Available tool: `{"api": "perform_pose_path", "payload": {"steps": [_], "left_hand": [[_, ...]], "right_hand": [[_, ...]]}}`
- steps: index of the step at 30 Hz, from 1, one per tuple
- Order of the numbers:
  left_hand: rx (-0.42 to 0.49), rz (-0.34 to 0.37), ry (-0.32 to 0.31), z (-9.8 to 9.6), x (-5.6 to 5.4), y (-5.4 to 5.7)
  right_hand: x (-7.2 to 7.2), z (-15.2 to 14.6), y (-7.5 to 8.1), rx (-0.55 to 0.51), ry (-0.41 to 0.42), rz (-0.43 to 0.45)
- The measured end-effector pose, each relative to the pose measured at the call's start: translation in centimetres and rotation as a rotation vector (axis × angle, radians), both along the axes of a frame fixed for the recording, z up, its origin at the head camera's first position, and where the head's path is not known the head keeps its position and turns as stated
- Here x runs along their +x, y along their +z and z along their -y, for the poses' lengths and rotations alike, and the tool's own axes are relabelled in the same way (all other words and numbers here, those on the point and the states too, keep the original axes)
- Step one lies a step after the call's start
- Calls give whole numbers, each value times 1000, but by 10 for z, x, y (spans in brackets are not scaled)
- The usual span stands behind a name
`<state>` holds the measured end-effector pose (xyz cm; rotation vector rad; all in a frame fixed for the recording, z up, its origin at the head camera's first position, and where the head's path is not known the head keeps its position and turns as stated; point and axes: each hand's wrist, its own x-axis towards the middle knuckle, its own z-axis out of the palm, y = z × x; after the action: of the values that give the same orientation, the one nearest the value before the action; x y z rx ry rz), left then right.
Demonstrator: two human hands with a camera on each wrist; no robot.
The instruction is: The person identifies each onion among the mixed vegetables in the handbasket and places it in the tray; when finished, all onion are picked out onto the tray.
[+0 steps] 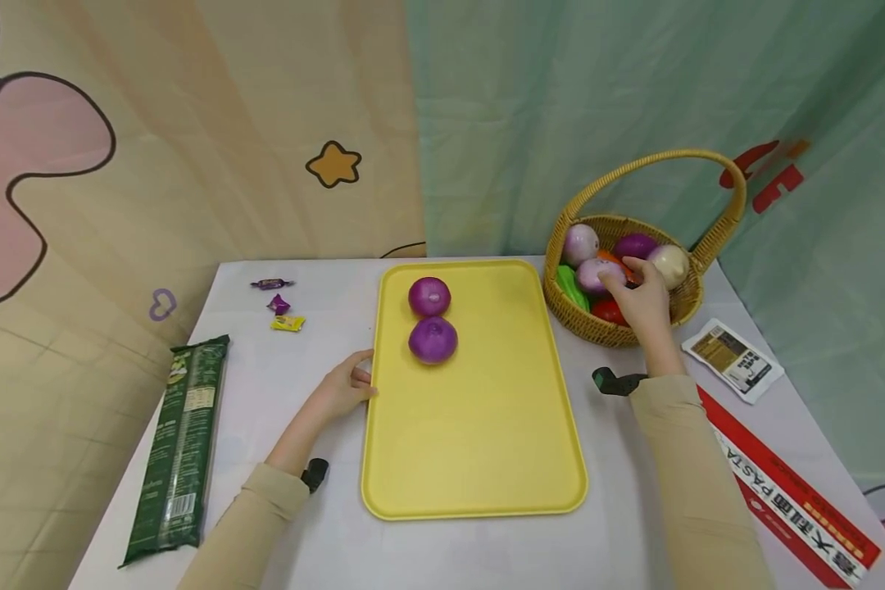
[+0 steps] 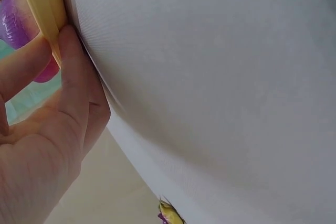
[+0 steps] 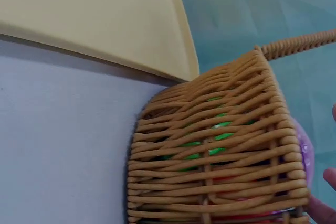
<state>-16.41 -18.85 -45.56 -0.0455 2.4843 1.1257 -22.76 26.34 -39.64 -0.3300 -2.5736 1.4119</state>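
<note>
My left hand (image 1: 345,385) pinches the left rim of a yellow tray (image 1: 479,434), thumb on one side and fingers on the other in the left wrist view. Two purple onions (image 1: 433,341) lie on the tray's upper left. Over a wicker basket (image 1: 597,329) my right hand (image 1: 645,303) reaches in, thumb and fingers apart beside a pale purple onion (image 1: 592,276). In the right wrist view a gap shows between fingertips and the onion (image 3: 304,148). Around it lie another pale onion (image 1: 581,244), a green pepper (image 1: 571,287), a red vegetable (image 1: 608,311) and a whitish onion (image 1: 669,265).
The basket's tall handle (image 1: 660,156) arches behind my right hand. A white packet (image 1: 733,359) and a red pasta box (image 1: 789,492) lie at right. At left are a green packet (image 1: 180,451) and small wrapped candies (image 1: 288,324). A curtain (image 1: 487,123) hangs behind the table.
</note>
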Motion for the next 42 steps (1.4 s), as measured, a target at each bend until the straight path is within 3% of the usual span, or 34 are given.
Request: {"api": "perform_pose_path", "payload": {"steps": [7,16,24,31,34,38,42], "left_hand": [[4,-5,14,0,0,-3],[22,-3,41,-1,1,-4],[15,-2,46,-1,1,-3],[17,-17,41,-2,0,1],[15,-17,30,-1,0,1],[12,-10,27,0,0,-1],[17,-8,23,0,0,-3]], "right_hand": [[-10,6,-20,47,3,-11],[-14,12,-24,113,-31,-16],[-7,12,-20,2,-108,-46],[6,22,4,-150,1,4],[13,33,10,-196,52,-22],[19,54,13,-237,123,-64],[16,75,7,-255,185,-55]]}}
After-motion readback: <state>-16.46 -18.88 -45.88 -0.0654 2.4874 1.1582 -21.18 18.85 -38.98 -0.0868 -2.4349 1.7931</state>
